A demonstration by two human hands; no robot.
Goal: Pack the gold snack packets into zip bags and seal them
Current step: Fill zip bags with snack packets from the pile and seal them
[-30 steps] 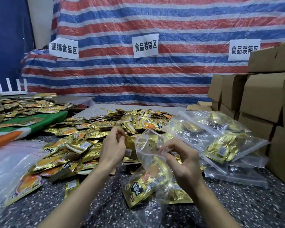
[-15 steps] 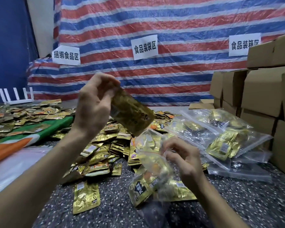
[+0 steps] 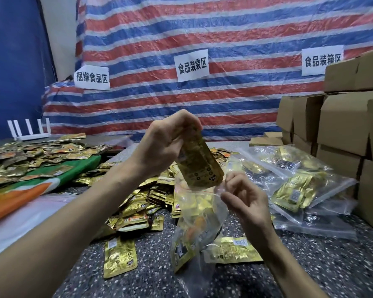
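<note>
My left hand [image 3: 163,143] grips a gold snack packet [image 3: 199,163] by its top edge, tilted, with its lower end at the mouth of a clear zip bag [image 3: 199,220]. My right hand [image 3: 244,200] pinches the bag's open rim at the right and holds the bag upright above the speckled table [image 3: 289,265]. Several gold packets sit inside the bag. A heap of loose gold packets [image 3: 138,203] lies behind and left of the bag. Single packets lie on the table at the front left [image 3: 120,260] and under the bag [image 3: 235,249].
Filled zip bags [image 3: 293,183] are piled to the right. Cardboard boxes [image 3: 342,127] are stacked at the far right. More gold packets [image 3: 30,155] cover a green and orange cloth at the left. A striped tarp with paper signs hangs behind.
My left hand picked a packet from the heap, lifted it, and has brought it right and down to the bag's mouth. My right hand kept hold of the bag's rim.
</note>
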